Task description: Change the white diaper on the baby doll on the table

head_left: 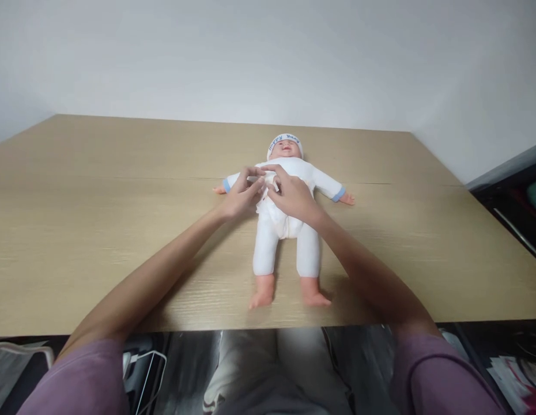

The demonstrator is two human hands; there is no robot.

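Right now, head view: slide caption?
Left hand and right hand close together at the waist of a diapered doll lying face-up on a table.

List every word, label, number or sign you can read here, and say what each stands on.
"Happy Baby": on the white cap of the doll; the second word is slightly blurred.
Too small to read: any marks on the diaper.
Too blurred to read: any print on the white and red items at lower right.
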